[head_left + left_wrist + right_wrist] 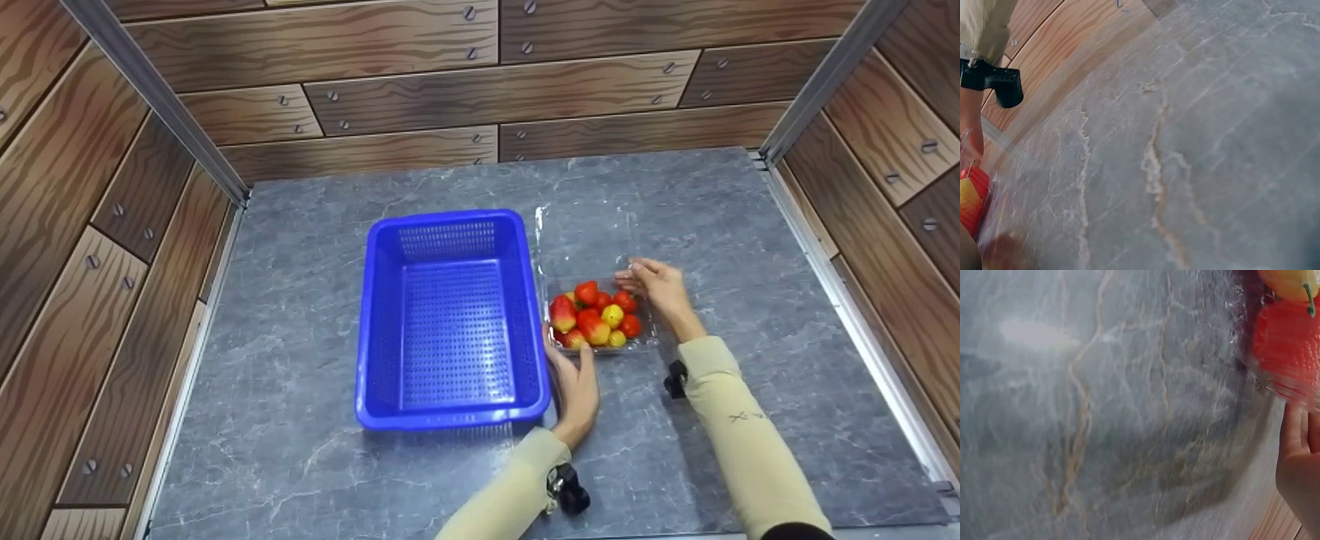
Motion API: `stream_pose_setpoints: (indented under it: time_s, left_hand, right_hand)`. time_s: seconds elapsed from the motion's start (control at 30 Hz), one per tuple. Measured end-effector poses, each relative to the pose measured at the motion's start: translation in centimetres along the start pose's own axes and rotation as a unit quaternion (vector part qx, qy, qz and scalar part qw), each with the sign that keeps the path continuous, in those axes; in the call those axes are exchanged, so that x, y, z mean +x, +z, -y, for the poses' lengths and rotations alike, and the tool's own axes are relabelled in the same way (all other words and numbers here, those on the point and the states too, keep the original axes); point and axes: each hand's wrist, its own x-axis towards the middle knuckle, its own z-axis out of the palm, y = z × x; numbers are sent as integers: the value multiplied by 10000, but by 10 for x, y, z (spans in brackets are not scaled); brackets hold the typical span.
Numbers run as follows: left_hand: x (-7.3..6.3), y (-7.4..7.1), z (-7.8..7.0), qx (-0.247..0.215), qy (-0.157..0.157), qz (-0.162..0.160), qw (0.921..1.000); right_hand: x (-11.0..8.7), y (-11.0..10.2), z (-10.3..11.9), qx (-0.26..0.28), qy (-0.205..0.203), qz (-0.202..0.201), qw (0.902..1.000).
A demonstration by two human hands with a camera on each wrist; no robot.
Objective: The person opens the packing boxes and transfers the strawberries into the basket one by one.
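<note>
A clear plastic clamshell box (649,341) holds several small red and yellow fruits (592,324), and its transparent lid (585,232) lies folded back behind it. My left hand (576,386) grips the box's near left corner, thumb at the front and the other fingers partly hidden along the left side. At the far right corner, by the lid's hinge, my right hand (660,289) holds the box's edge with its fingertips. The left wrist view catches a red and yellow fruit (971,197) at its edge. In the right wrist view, a red fruit (1289,343) shows through the plastic.
A blue perforated basket (457,337) stands just left of the box, close against my left hand. Nothing shows inside it. Grey marbled tabletop (285,337) surrounds both, with wood-patterned panels (420,97) at the back and sides.
</note>
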Motion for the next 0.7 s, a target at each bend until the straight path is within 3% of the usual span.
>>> stream_pose_setpoints:
  time_s: [0.4,0.53,0.7]
  left_hand:
    - [-3,-9,-15,209,-195,406,9988]
    - [-6,-14,-22,411,-308,561,9971]
    - [-17,-25,-28,184,-663,833,9941]
  right_hand:
    - [-19,8,20,-720,719,-140,9947]
    - [-17,7,15,-590,714,-223,9955]
    - [-9,3,-2,-264,703,-262,9968]
